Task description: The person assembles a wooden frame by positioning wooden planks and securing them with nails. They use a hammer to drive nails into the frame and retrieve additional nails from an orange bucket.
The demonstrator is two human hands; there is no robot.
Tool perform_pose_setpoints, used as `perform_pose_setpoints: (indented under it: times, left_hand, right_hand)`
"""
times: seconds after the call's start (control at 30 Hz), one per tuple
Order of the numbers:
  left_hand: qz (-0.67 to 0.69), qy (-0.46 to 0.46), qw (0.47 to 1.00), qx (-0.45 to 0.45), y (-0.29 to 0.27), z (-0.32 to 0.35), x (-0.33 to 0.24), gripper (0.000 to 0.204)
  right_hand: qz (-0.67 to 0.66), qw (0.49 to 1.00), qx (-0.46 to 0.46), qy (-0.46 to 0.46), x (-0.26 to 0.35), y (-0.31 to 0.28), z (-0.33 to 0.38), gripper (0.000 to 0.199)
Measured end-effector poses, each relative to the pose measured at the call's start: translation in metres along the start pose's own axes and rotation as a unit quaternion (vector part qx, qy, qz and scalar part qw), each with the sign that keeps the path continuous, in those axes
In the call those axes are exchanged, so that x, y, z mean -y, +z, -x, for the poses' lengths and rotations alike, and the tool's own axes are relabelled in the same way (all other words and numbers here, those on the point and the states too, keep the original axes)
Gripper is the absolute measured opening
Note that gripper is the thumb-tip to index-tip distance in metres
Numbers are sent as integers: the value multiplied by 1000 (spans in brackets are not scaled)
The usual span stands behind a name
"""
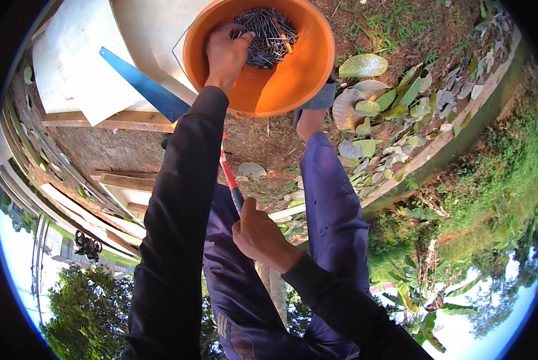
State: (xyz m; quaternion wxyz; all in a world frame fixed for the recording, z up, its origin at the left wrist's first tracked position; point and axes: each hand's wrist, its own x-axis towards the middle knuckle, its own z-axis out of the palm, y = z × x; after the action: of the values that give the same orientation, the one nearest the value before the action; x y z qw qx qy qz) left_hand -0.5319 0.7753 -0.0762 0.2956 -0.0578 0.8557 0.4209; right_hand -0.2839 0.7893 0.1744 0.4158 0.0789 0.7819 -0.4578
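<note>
The red-and-black handle [231,182] of some tool is gripped by the right hand [258,234] — fingers curled tight around it, thumb sticking up along the shaft. The tool's upper end is hidden behind the left sleeve, so what kind of tool it is can't be made out. Over at the orange bucket [281,78], the left hand [225,51] is dipped inside with its fingers bent down into a heap of dark nails [269,36]; whether any nails are actually pinched can't be told, since the fingertips are buried in the pile. The bucket is seen sitting on the ground just ahead of the person's foot, with a thin wire bail showing at its left rim. A blue hand saw blade [143,84] is laid slantwise across pale boards [83,66], just left of the bucket and partly tucked under the left forearm. More planks [122,180] are stacked further left. Big fallen leaves [365,99] are scattered on the dirt to the right of the bucket — green, grey and brown ones.
</note>
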Motion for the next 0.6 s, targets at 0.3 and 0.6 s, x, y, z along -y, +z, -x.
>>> perform_pose_setpoints:
  times: [0.3, 0.6]
  left_hand:
    - [-225, 47, 973, 28, 36, -28, -4, 26]
    - [-225, 27, 967, 120, 43, 17, -49, 26]
  right_hand:
    - [62, 995, -9, -72, 0, -11, -1, 20]
    - [23, 998, 37, -33, 5, -25, -5, 35]
